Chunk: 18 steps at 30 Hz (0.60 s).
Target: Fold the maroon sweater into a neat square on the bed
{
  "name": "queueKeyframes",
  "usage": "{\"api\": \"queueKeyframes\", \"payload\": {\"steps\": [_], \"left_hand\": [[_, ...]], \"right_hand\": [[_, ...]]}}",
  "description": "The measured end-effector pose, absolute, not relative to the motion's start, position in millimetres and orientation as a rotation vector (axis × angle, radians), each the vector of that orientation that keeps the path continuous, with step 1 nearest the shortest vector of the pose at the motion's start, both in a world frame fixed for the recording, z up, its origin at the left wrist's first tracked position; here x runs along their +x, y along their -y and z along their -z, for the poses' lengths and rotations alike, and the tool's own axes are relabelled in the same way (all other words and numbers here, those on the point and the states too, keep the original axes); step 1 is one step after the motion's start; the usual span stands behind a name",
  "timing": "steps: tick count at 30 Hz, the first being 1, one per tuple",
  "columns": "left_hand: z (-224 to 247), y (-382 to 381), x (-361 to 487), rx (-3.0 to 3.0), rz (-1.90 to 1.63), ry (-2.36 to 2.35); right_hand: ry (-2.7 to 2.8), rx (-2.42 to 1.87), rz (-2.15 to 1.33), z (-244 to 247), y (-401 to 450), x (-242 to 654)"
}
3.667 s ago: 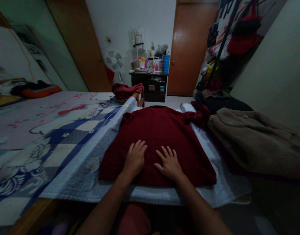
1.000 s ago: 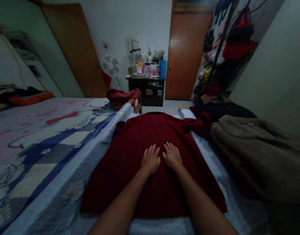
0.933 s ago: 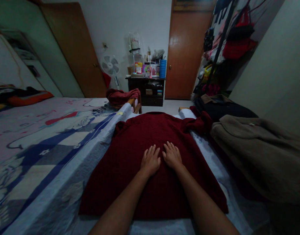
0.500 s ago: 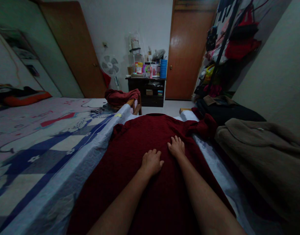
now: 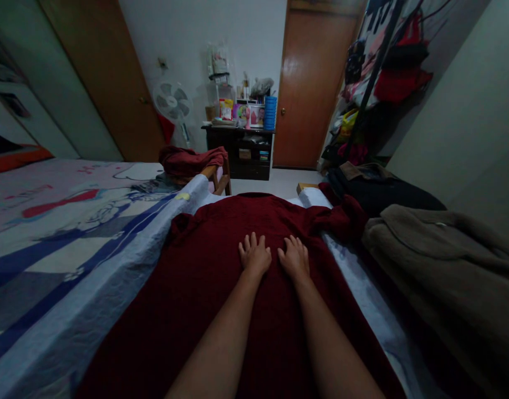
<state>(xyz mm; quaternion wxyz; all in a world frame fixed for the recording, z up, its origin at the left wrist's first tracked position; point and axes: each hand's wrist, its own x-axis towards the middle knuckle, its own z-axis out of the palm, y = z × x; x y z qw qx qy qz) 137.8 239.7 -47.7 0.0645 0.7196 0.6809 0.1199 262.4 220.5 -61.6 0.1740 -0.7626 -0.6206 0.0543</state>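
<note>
A dark red long garment lies spread out in front of me, its neckline at the far end. One sleeve bunches up at its right shoulder. My left hand rests flat on the upper middle of the cloth with its fingers spread. Close beside it, my right hand lies palm down on the same cloth, fingers stretched out and slightly apart. Neither hand grips anything. Beneath the garment, a pale blue-white cover shows along the right side.
A brown fleecy coat and dark folded clothing lie on the right. On the left is a bed with a patterned sheet. Rust-red cloth hangs over a wooden piece. Farther back stand a fan and a dark cabinet.
My left hand has moved forward over the garment and its fingers have spread. The right hand has stayed nearly in place. The view has turned slightly to the right.
</note>
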Motion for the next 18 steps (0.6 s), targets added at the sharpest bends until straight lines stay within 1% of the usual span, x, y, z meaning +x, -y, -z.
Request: {"api": "queueKeyframes", "payload": {"steps": [3, 7, 13, 18], "left_hand": [[58, -239, 136, 2.208, -0.363, -2.042], [57, -240, 133, 2.220, -0.330, -2.026], [54, -246, 131, 2.231, -0.265, -1.994], [53, -250, 131, 2.231, -0.254, -1.993]], "right_hand": [[1.740, -2.125, -0.168, 62, -222, 266], [1.667, -2.060, -0.163, 55, -227, 276], [1.475, -2.018, 0.070, 30, -228, 304], [1.411, -2.201, -0.089, 17, -229, 325]]}}
